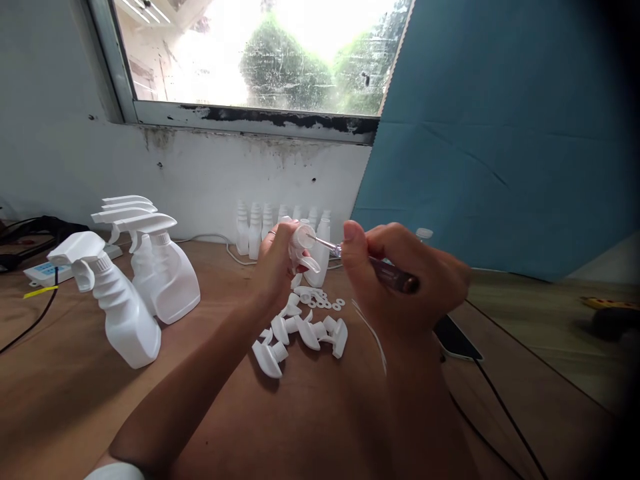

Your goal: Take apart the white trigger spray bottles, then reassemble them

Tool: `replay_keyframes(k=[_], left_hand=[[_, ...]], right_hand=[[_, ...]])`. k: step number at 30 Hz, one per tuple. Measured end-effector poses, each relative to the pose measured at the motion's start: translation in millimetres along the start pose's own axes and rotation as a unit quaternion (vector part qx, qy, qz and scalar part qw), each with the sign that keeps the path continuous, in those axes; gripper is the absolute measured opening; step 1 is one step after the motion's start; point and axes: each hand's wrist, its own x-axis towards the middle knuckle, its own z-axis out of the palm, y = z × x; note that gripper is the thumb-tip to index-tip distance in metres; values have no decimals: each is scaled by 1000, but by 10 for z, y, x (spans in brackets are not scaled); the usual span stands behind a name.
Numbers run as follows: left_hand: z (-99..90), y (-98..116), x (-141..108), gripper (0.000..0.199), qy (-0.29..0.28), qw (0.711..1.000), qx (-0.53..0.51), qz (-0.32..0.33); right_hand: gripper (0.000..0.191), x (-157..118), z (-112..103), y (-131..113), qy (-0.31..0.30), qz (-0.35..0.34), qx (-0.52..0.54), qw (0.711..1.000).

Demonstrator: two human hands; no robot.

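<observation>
My left hand (277, 263) is closed around a white trigger spray head (303, 237), its round collar facing right. In my right hand (415, 287) is a screwdriver (390, 273) with a dark handle. Its thin metal tip reaches the collar opening; whether it touches the inside cannot be made out. Below my hands, several loose white spray heads (309, 332) lie on the table. Small white ring washers (326, 304) are scattered just behind them. A thin white tube (371, 333) lies beside my right wrist.
Assembled white spray bottles (131, 307) stand on the left of the brown table (320, 427). Bottles without heads (255, 230) line the wall. A phone (457, 339) with a cable lies at the right. Blue cloth (490, 147) hangs beside the window (260, 60).
</observation>
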Motion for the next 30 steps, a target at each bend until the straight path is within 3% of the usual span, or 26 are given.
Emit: replay_keyframes(k=[4, 7, 12, 18, 23, 28, 30], left_hand=[[-5, 36, 27, 23, -17, 999, -18, -48], [-21, 44, 54, 22, -8, 998, -10, -60], [-57, -26, 84, 26, -39, 997, 3, -71], [-83, -50, 127, 36, -65, 991, -41, -110], [-101, -74, 136, 32, -69, 991, -14, -112], [-93, -130, 110, 27, -15, 997, 41, -58], [-71, -115, 91, 29, -20, 997, 44, -64]], right_hand=[[38, -31, 17, 32, -25, 0, 18, 1000], [37, -43, 37, 53, -7, 62, 68, 996], [37, -64, 96, 28, 32, 191, 188, 963], [33, -95, 200, 25, 70, 238, 259, 934], [32, -40, 190, 141, 71, 276, 316, 905], [35, 4, 85, 76, 29, 251, 273, 928], [35, 26, 61, 34, 31, 266, 270, 925]])
